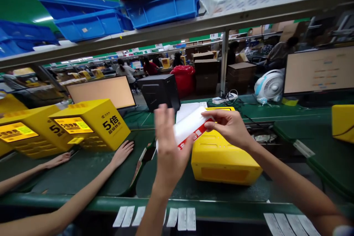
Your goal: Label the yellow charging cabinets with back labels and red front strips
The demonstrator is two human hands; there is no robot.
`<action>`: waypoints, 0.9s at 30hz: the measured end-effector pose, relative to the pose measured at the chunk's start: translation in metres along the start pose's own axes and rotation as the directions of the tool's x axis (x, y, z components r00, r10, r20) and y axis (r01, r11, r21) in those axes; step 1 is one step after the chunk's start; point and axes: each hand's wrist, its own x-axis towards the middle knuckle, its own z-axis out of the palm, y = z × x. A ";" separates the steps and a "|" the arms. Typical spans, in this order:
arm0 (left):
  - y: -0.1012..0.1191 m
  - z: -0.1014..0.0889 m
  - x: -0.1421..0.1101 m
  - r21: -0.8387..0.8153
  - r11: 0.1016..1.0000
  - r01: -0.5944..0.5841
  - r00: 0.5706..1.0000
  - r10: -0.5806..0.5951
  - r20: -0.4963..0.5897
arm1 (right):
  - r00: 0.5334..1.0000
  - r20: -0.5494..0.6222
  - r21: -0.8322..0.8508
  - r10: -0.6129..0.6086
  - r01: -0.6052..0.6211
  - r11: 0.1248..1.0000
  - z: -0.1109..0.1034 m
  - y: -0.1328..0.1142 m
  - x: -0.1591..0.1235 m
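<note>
My left hand [168,147] stands raised with its back to me, and its fingers hold one end of a white strip with a red printed edge [190,129]. My right hand [229,127] pinches the other end of that strip near the red edge. Just below the strip, a yellow plastic box [224,164] lies on the green work surface, and my right hand is above its top. A flat white item [188,112] lies behind the strip, partly hidden by it.
A co-worker's hands [121,153] rest on the bench at the left beside yellow boxes with printed panels [91,125]. Paper slips [182,218] line the bench's front edge. Monitors, a white fan [269,85], cables and a shelf of blue crates [162,5] stand beyond.
</note>
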 end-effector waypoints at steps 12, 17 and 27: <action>0.022 0.025 -0.001 0.044 0.989 -0.143 0.967 0.130 0.220 | 0.995 0.094 -0.277 -0.020 0.046 0.960 -0.001 -0.016 -0.008; 0.021 0.031 -0.009 0.070 0.985 -0.158 0.985 0.152 0.087 | 0.991 0.131 -0.307 0.002 0.039 0.951 -0.002 -0.024 -0.005; 0.018 0.028 -0.009 -0.231 0.973 -0.014 0.996 0.035 0.087 | 0.936 0.088 -0.442 -0.342 0.344 0.828 0.003 -0.012 -0.017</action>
